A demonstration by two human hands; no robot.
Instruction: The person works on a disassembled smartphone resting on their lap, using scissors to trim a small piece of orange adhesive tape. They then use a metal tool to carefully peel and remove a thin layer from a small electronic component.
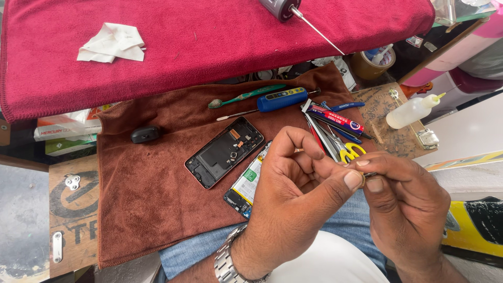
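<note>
My left hand point(293, 194) and my right hand point(403, 204) meet in front of me, thumbs and forefingers pinched together on a tiny part point(362, 180) that is mostly hidden by the fingertips. A metal watch point(226, 259) sits on my left wrist. Just beyond my left hand, on a brown cloth point(152, 194), lie an opened phone frame point(224, 152) with its back off and a phone body showing its battery point(247, 181), partly covered by my left hand.
Tools lie at the cloth's far edge: a green toothbrush point(243, 96), a blue pen-shaped tool point(282, 99), yellow-handled scissors point(351, 152), tweezers and a tube point(335, 118). A small black object point(145, 134) sits left. A squeeze bottle point(411, 111) stands right. A red towel point(209, 42) holds crumpled tissue point(112, 43).
</note>
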